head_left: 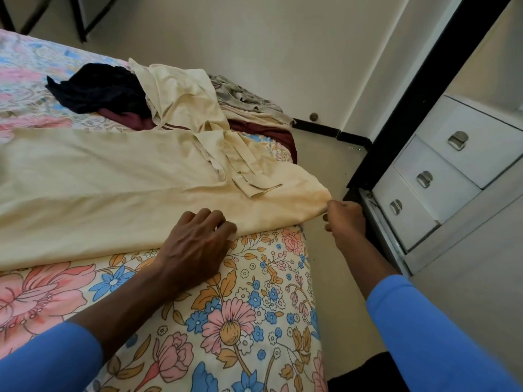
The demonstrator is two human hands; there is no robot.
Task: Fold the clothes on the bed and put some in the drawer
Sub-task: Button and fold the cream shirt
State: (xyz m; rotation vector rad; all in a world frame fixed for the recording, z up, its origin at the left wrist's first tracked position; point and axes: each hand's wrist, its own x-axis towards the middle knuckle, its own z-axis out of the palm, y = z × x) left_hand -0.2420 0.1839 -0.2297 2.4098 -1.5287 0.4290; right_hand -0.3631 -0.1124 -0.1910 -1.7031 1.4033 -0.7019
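A long cream garment (113, 179) lies spread across the floral bed (240, 306). My left hand (195, 241) rests on its near edge with fingers curled onto the cloth. My right hand (345, 219) pinches the garment's right corner just past the bed's edge. Behind it lies a heap of clothes: a dark navy piece (99, 89), a second cream piece (181, 97), a maroon piece (263, 131) and a grey patterned piece (243, 97). A white chest of drawers (452, 171) stands to the right, its three drawers closed.
A strip of beige floor (334, 154) runs between the bed and the drawers. A black cabinet frame (418, 91) rises beside the drawers. A white wall (254, 38) closes the far side. Dark furniture legs (79, 18) stand at the top left.
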